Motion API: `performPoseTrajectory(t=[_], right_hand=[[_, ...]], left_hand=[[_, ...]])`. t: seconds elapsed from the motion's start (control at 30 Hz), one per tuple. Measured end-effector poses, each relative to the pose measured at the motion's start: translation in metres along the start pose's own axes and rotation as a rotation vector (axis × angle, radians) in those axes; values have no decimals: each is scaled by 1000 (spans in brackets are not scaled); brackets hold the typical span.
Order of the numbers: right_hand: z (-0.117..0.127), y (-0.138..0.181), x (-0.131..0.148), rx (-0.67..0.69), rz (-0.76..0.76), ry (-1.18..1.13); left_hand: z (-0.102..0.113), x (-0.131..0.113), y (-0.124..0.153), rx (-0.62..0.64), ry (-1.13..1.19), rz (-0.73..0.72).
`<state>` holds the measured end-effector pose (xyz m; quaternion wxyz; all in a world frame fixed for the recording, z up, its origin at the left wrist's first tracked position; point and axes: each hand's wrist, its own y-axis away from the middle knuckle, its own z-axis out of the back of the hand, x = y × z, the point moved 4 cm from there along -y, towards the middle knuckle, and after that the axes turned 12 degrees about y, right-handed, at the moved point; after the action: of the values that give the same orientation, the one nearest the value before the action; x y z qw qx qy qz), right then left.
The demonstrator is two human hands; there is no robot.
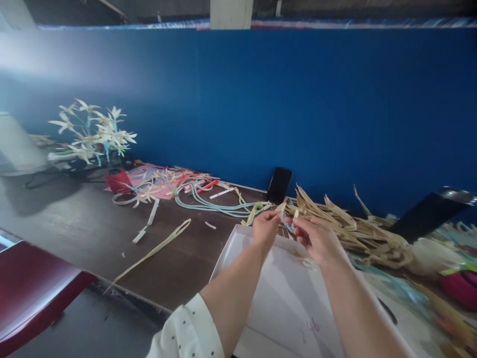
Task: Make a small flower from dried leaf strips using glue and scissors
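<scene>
Both hands are raised over a white box lid [238, 248] on a dark wooden table [74, 219]. My left hand [265, 226] pinches one end of a small pale straw strip piece [283, 209] with a light blue bit in it. My right hand [316, 237] has its fingers closed on the other end of the same small piece. A heap of dried straw leaves [357, 231] lies just behind the right hand. Light blue cords [208, 201] lie coiled on the table beyond the left hand.
A bunch of finished straw flowers [95, 132] stands at the back left. A black phone [279, 185] leans on the blue wall [298, 99]. Loose strips [156, 248] and pink paper [156, 181] lie on the table. A red chair [33, 293] is at left, coloured materials [454, 283] at right.
</scene>
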<state>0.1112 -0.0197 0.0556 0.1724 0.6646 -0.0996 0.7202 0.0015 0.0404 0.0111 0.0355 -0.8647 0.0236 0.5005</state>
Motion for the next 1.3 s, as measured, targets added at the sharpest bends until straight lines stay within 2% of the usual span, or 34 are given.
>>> performPoseTrajectory(t=[0.17, 0.3, 0.7, 0.83, 1.07, 1.3], right_hand=[[-2, -11, -30, -115, -50, -146], [0, -16, -44, -117, -46, -223], [4, -14, -44, -145, -2, -225], [7, -14, -45, -175, -11, -246], [10, -16, -49, -138, -30, -307], [9, -12, -45, -148, -85, -267]], left_hand=[[1, 5, -3, -30, 12, -14], [-1, 3, -1, -1, -27, -18], [-2, 5, 2, 33, -61, -24], [-2, 4, 3, 33, -79, -12], [-4, 0, 4, 52, -98, -28], [-4, 1, 4, 53, -105, -49]])
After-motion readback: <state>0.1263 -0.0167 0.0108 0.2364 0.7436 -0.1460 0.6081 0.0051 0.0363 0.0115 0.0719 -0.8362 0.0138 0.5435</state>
